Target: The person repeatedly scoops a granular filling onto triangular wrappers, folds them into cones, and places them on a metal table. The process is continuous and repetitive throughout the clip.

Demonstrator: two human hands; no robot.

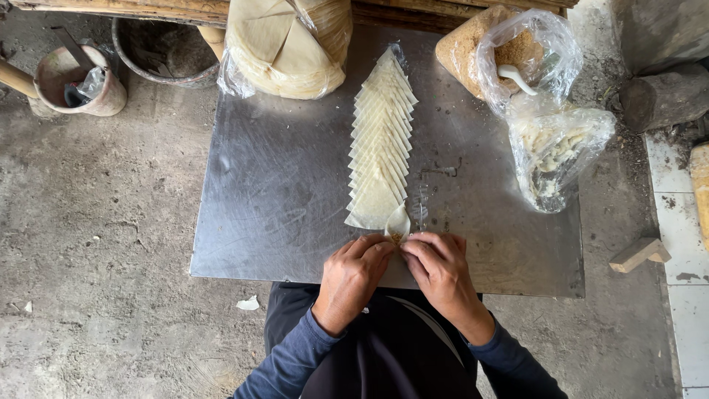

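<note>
At the bottom centre of the frame, two dark blue sleeves lead up to the person's hands, which meet at the near edge of a dull, scratched metal sheet [281, 185]. Left hand [353, 275] and right hand [441, 270] sit knuckle to knuckle, fingers curled in and pinched together on one small dough wrapper [397, 223]; its pale, thin skin is folded up into a rounded flap between the fingertips, with a speck of brown crumbly filling showing at the fold.

Just above the hands, touching that wrapper, a row of wrappers [380, 140] runs up the middle of the sheet, flat cream triangles overlapped like scales and narrowing to a point toward the top. Right of the row, a crumpled clear plastic bag [557, 151] lies on the sheet, with pale contents too blurred to tell. Above it, at upper right, a second clear bag of brown crumbs [480, 48] stands open with a white spoon [515, 77] in it.

At top centre, a thick round stack of wrappers in clear plastic [292, 44] rests on the far edge. At upper left, on the rough concrete floor, stand a worn clay-coloured pot [77, 81] and a dark bucket [166, 52].
</note>
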